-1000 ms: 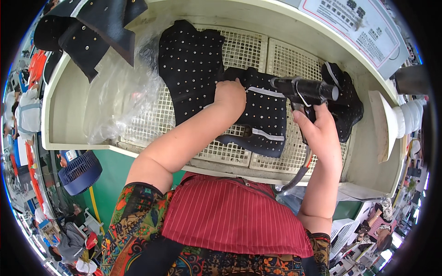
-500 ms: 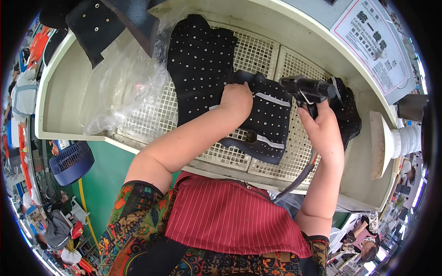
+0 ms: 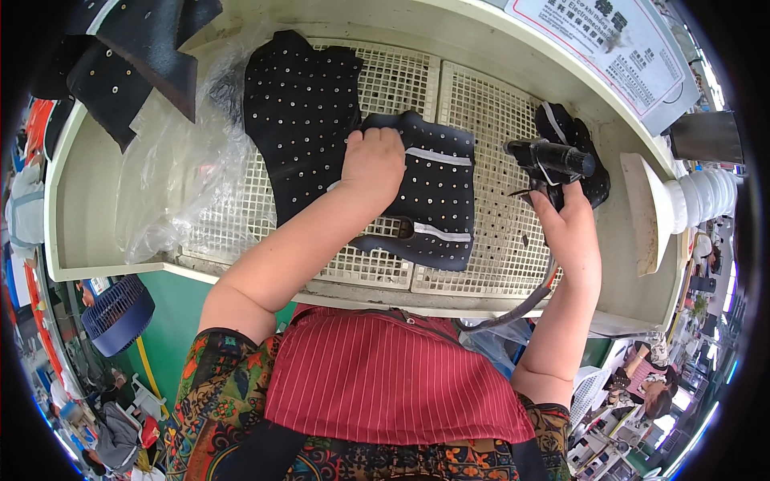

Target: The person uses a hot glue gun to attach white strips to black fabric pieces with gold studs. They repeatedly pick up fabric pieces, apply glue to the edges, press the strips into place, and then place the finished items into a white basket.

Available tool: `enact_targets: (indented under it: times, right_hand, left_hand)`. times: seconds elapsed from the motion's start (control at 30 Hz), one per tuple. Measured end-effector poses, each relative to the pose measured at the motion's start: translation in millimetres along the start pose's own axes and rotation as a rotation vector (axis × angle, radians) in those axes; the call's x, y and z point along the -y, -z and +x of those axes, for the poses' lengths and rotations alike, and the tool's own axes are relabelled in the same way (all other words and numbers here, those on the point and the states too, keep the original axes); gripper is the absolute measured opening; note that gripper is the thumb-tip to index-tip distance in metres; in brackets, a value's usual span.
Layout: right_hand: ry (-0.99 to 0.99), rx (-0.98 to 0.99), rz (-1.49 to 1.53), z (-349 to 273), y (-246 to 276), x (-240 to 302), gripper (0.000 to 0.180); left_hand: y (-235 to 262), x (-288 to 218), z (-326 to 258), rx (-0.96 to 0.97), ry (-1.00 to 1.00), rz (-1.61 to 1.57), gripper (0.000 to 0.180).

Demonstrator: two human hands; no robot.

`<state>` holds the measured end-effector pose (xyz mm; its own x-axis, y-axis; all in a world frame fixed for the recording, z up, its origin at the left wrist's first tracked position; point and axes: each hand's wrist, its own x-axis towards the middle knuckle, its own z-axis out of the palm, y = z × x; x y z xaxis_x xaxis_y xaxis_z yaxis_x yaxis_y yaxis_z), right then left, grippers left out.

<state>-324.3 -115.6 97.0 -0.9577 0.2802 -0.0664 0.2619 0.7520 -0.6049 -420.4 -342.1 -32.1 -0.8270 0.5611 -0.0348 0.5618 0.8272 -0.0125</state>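
Right fingers (image 3: 573, 191) clamp one gun-shaped tool (image 3: 561, 158); left fingers (image 3: 387, 138) (whether clamped, I cannot tell) touch one studded panel (image 3: 437, 196).

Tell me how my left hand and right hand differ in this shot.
The left hand rests on black studded material, while the right hand grips a black gun-shaped tool. The left hand's fingers are bent close together; the right hand's thumb stands apart from its fingers. Both hands are bare.
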Motion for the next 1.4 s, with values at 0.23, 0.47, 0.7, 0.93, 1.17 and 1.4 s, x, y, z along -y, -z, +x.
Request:
enact_targets:
  times: [0.23,0.47,0.7,0.93,1.17,1.4]
  right_hand:
    - [0.081,0.069,0.086,-6.3,-3.2,10.7,0.039]
    - [0.175,0.123,-0.094,8.3,-21.3,51.5,0.037]
    - [0.308,0.199,-0.4,32.0,-50.7,91.5,0.037]
    - [0.25,0.225,-0.37,27.2,-44.4,97.4,0.034]
    - [0.014,0.117,0.042,5.7,-12.2,-1.5,0.031]
    - [-0.571,0.008,0.587,-57.6,-7.1,-137.9,0.022]
  left_hand:
    - [-16.3,-14.8,1.8,-0.176,-0.049,-0.015,0.051]
    - [-28.2,-21.4,3.9,-0.179,-0.039,0.061,0.047]
    - [-31.3,-26.7,8.1,-0.135,0.015,-0.012,0.042]
    - [-37.5,-28.6,7.5,-0.167,0.052,-0.063,0.035]
    - [-26.0,-24.2,-1.8,-0.261,0.056,-0.165,0.041]
    - [16.1,-26.1,-55.2,-0.341,-0.394,-0.649,0.045]
